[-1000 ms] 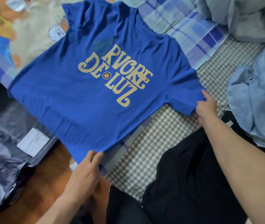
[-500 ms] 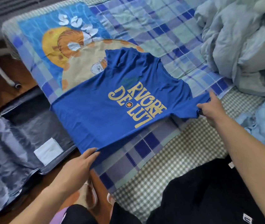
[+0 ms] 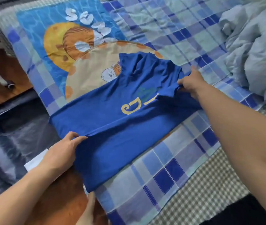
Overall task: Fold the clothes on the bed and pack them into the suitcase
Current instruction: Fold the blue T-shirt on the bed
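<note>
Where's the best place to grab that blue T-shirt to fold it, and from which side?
Probably along the long side nearest the person, approached from that edge. The T-shirt lies across the blanket, so that side stretches between hem and shoulder. The left hand pinches it at the hem end and the right hand near the sleeve, so it lifts as one straight fold line.

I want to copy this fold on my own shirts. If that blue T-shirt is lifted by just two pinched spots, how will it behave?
Probably floppy: the blue T-shirt already sags and creases between the left hand and the right hand. Likely light, since finger pinches carry the folded side. It should drape rather than hold shape.
</note>
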Motion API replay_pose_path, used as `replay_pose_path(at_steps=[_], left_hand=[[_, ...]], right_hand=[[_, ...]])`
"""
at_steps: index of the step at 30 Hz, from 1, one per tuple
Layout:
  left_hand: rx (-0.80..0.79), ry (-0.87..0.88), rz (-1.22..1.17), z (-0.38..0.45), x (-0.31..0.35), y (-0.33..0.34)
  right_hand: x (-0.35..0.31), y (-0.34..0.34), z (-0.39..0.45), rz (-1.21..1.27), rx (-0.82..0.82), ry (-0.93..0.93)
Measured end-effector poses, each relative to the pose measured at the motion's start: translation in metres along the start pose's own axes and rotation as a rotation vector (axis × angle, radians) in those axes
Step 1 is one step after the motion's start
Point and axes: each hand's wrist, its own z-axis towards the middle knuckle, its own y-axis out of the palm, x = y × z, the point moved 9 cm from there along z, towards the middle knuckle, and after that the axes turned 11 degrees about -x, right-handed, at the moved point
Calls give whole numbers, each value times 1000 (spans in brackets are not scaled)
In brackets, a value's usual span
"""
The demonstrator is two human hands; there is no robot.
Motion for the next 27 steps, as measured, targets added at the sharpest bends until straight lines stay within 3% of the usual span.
replay_pose_path(at_steps=[3, 5, 7, 11, 18, 22, 27], left_hand=[[59, -237, -428, 21, -37, 46], [72, -434, -811, 10, -51, 96], [50, -618, -1110, -9, -53, 154], [175, -829, -1097, -54, -26, 188], [227, -982, -1231, -83, 10, 212], [242, -935, -1321, -78, 10, 223], [239, -939, -1243, -76, 1, 231]], right_hand=[[27, 27, 17, -170, -10, 21], [56, 25, 7, -404, 113, 49], [99, 7, -13, -453, 231, 151], [164, -29, -37, -315, 310, 366], [162, -63, -14, -363, 297, 358], [161, -89, -2, -457, 308, 347], [156, -105, 24, -625, 297, 301]])
